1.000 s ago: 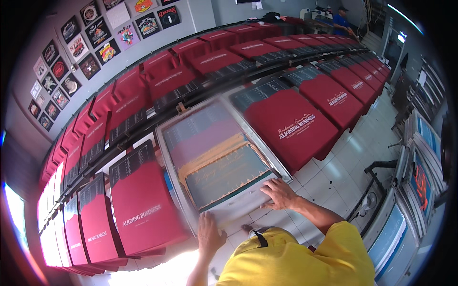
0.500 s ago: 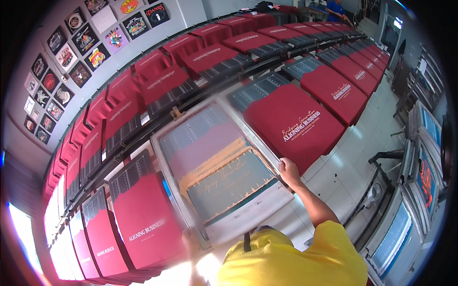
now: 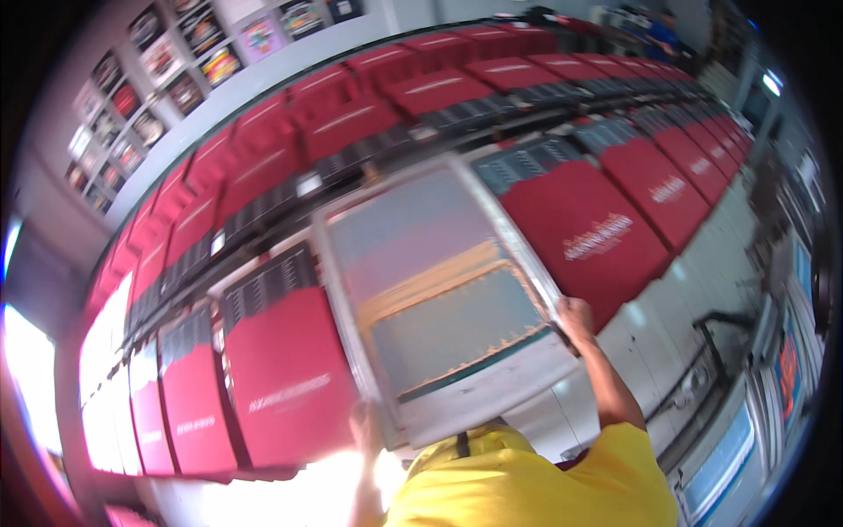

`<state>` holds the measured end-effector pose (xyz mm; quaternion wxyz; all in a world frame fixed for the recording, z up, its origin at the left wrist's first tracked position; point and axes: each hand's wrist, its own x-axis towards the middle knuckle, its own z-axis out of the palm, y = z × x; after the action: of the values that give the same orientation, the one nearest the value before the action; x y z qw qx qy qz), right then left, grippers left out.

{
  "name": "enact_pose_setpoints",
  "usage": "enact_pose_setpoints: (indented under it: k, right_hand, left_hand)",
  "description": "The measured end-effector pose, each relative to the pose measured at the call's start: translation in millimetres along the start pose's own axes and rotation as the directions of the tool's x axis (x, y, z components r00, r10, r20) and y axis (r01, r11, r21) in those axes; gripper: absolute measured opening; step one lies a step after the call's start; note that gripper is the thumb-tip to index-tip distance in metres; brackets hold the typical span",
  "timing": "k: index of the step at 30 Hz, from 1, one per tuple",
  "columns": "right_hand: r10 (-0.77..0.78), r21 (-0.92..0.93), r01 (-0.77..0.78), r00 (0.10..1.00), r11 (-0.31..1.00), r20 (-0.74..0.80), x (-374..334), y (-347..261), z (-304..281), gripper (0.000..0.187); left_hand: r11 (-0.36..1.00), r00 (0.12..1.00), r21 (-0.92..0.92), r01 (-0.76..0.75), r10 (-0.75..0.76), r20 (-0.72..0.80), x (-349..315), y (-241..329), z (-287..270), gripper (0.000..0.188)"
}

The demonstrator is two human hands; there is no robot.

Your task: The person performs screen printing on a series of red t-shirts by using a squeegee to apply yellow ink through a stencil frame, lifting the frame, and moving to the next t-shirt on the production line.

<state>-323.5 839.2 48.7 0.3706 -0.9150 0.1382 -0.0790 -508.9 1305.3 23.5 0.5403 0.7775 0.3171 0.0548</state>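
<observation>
A large screen-printing frame point(image 3: 518, 250) with a pale metal border lies tilted over a board in the near row. Its mesh carries a smeared band of gold-tan ink point(image 3: 430, 279), and the lettering in it is too blurred to read. My right hand point(image 3: 576, 318) grips the frame's right rim near the front corner, fingers curled round it. At the left rim, near the front corner, is my left hand point(image 3: 365, 425), which looks closed on the edge, though glare and blur soften its fingers. Red shirts with pale print flank the frame: one on the left point(image 3: 281, 378), one on the right point(image 3: 584, 211).
Long rows of boards dressed in red shirts point(image 3: 351, 123) curve away behind and to both sides. Several framed screens point(image 3: 724, 457) lean at the right beside a black metal stand point(image 3: 716, 342). Far off at the top right, a person in blue point(image 3: 663, 35) stands near the rows.
The whole view has shifted and blurred, so the scene sits farther right. Both hands stay at the frame's sides; my left hand now shows more plainly against its rim.
</observation>
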Motion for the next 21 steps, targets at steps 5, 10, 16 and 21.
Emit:
enact_pose_setpoints:
  k: [5, 10, 16, 21]
  right_hand:
    - [-0.028, 0.075, 0.03, 0.999, 0.997, -0.023, -47, -13, 19, 0.042]
    - [0.031, 0.114, -0.042, 0.995, 0.993, 0.099, -120, -71, 79, 0.044]
    - [-0.054, 0.143, 0.045, 0.997, 0.989, 0.057, -204, -141, 166, 0.038]
    - [-0.141, 0.074, 0.134, 0.984, 0.988, 0.107, -238, -178, 212, 0.04]
  left_hand:
    - [0.999, 1.0, -0.043, -0.007, 0.006, -0.007, -1, 16, -58, 0.041]
    - [0.993, 0.995, -0.119, -0.022, 0.01, -0.102, 10, -27, -161, 0.042]
    - [0.995, 0.965, -0.001, -0.101, 0.098, -0.244, 28, -56, -269, 0.039]
    - [0.996, 0.963, 0.055, -0.074, 0.085, -0.257, 38, -64, -331, 0.04]
